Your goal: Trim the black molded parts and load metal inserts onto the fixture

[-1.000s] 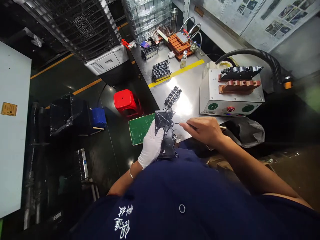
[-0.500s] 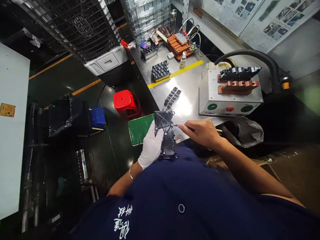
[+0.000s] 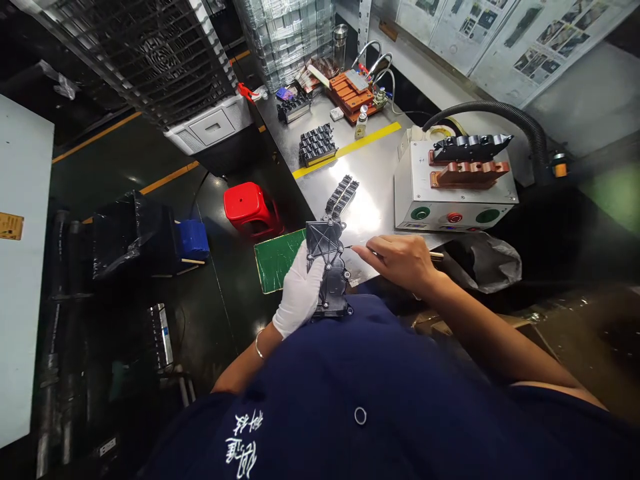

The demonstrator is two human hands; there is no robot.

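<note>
My left hand [image 3: 300, 290], in a white glove, is closed around the left edge of a black ribbed plastic cover [image 3: 334, 283]. Its thumb lies across the cover's face, which has a cross-ribbed square and several bushed holes. Bare and closed, my right hand [image 3: 403, 260] grips a thin-bladed hand tool [image 3: 437, 256]; the light end of its handle sticks out behind the palm. The dark tip points left at the cover's right edge; whether it touches is too small to tell. Just past the cover, two black ridged strips [image 3: 343, 195] lie on the metal table [image 3: 373, 180].
A control box [image 3: 455, 193] with buttons and black and brown fixtures stands right. Further back are black molded parts [image 3: 318, 143], a small bottle [image 3: 361, 123] and an orange fixture [image 3: 350, 93]. A red stool [image 3: 245, 203] and a green board [image 3: 277, 260] are left; a grey bag [image 3: 493, 263] hangs right.
The whole view has shifted slightly. The tool's handle end shows a little more behind my right hand, and its tip stays by the cover's right edge. My left hand keeps its hold.
</note>
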